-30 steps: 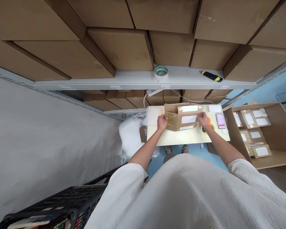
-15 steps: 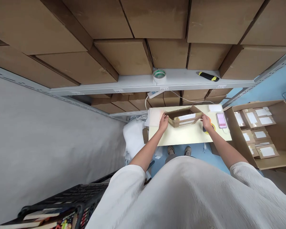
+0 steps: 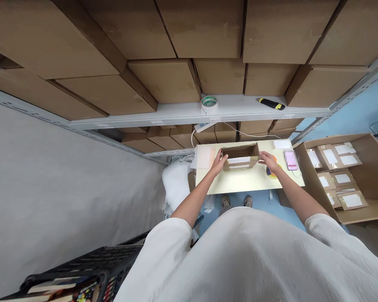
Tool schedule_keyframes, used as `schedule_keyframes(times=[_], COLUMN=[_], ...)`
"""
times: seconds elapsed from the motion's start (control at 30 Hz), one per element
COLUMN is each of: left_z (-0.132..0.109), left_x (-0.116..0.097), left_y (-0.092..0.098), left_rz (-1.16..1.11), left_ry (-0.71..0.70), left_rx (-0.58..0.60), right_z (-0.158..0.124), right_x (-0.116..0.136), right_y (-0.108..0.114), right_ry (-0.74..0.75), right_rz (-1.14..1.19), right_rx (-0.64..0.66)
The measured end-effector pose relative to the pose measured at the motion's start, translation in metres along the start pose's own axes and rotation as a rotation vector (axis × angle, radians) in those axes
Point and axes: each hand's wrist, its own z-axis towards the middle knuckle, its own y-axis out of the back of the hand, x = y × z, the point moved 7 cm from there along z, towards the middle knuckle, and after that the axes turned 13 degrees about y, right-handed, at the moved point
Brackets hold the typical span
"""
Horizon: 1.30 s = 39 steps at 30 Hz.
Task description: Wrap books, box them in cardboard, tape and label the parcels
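A small open cardboard box with white labels on its near side stands on a pale yellow table. My left hand grips the box's left end, thumb over the rim. My right hand holds the right end with the fingers curled against it. The box's open top faces up and its inside looks bare.
A phone and a tape roll lie right of the box. A large carton of labelled packets sits further right. A shelf above holds another tape roll and a utility knife. A black crate stands at lower left.
The box was tipped from its labelled side up to standing with the open top upward. Both hands stayed on its ends.
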Motion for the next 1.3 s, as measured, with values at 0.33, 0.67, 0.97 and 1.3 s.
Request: schedule_keyframes(times=[0.33,0.67,0.97,1.3], left_z=[0.007,0.000,0.001,0.013], left_x=[0.004,0.005,-0.001,-0.005], left_y=[-0.002,0.000,0.003,0.005], left_rz=[0.013,0.021,0.119,0.153], left_ry=[-0.095,-0.160,-0.197,-0.159], left_rx=[0.069,-0.016,-0.004,0.040], right_z=[0.003,0.007,0.006,0.013], right_x=[0.000,0.007,0.012,0.011], right_y=[0.003,0.004,-0.001,0.001], right_ry=[-0.005,0.052,0.031,0.078], right_rz=[-0.110,-0.134,-0.113,-0.153], right_rx=[0.009,-0.020,0.014,0.058])
